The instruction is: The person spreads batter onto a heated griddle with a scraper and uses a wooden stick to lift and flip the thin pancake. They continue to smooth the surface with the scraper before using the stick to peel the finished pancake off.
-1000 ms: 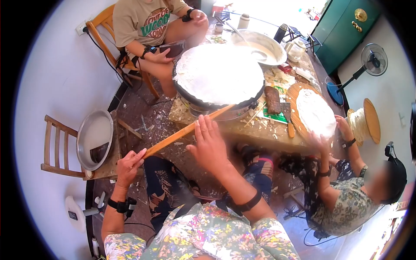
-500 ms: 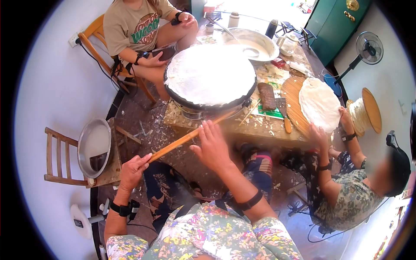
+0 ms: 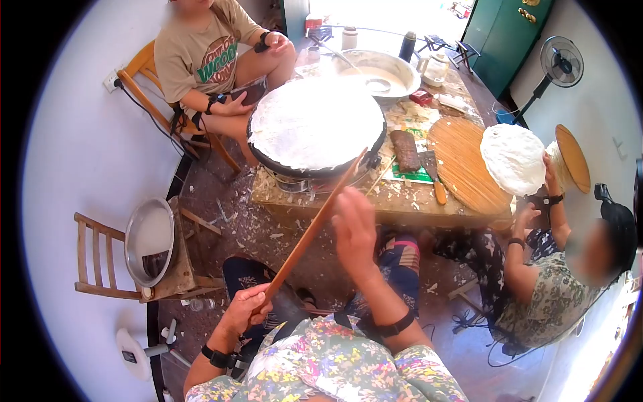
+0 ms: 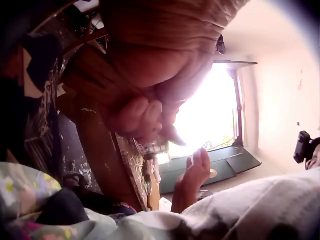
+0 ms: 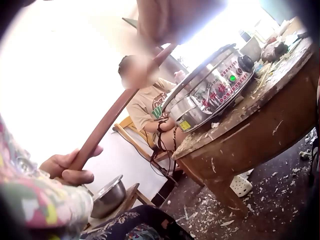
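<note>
My left hand (image 3: 248, 308) grips the lower end of a long flat wooden stick (image 3: 315, 224), low over my lap. The stick slants up to the right, its tip overlapping the front edge of a round griddle (image 3: 278, 163) in the head view. A thin white sheet of batter (image 3: 315, 127) covers the griddle, partly washed out by glare. My right hand (image 3: 355, 231), blurred, is raised beside the stick's upper half with fingers extended. In the right wrist view the stick (image 5: 110, 120) runs up from my left hand (image 5: 70, 167).
At right a person holds up a round white sheet (image 3: 514, 159) beside a wooden board (image 3: 462, 171). A scraper (image 3: 435, 177) and a brown block (image 3: 404, 151) lie on the table. Behind the griddle stands a batter basin (image 3: 402, 84). Another person sits at left, near a metal basin (image 3: 151, 228).
My left hand has come right and lower, and the stick has swung steeper. My right hand has shifted right. The person at right has lifted the white sheet off the board.
</note>
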### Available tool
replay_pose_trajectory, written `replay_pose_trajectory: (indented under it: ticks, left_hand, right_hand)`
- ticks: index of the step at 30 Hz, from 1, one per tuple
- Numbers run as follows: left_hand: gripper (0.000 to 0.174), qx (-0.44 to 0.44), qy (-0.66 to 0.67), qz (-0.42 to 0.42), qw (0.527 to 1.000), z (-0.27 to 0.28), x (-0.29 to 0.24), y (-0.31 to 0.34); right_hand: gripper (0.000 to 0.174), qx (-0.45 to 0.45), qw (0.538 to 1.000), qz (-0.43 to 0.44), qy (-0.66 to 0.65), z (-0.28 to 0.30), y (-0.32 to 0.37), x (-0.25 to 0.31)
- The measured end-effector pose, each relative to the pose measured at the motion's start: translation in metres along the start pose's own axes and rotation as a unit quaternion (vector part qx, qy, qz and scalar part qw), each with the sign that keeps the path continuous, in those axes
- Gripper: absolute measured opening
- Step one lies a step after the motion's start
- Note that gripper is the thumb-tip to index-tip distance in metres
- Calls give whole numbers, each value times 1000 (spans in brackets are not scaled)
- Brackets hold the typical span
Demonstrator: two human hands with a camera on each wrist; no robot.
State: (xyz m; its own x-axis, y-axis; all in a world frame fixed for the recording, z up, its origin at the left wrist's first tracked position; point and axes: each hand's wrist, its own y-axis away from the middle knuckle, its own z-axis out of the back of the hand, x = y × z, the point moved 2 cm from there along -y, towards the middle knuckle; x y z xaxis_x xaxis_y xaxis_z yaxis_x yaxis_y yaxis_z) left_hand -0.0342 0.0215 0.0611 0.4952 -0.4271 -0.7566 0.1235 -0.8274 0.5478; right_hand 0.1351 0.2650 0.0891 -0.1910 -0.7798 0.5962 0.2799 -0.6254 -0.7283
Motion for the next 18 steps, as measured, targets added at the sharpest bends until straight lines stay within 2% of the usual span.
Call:
replay_pose_trajectory:
  ticks: [3, 6, 7, 10, 13, 16, 18]
  left_hand:
    - [47, 8, 25, 24, 999, -6, 7, 9]
    - [47, 24, 23, 25, 999, -12, 13, 15]
    - [47, 29, 18, 24, 999, -14, 15, 17]
    - [45, 22, -17, 19, 999, -17, 19, 24]
    - [45, 20, -41, 20, 999, -24, 14, 29]
    - [46, 20, -47, 7, 999, -23, 16, 27]
    - [45, 2, -44, -12, 999, -25, 11, 24]
  right_hand:
    - [36, -87, 990, -109, -27, 14, -16, -17]
    - [37, -129, 970, -164, -123, 17, -33, -26]
    - [37, -152, 961, -163, -162, 14, -36, -33]
    - [30, -129, 968, -180, -117, 14, -35, -47]
    - [20, -179, 961, -182, -105, 12, -32, -45]
    - [11, -165, 975, -138, -52, 11, -28, -38]
    - [10, -109, 971, -164, -139, 4, -18, -38]
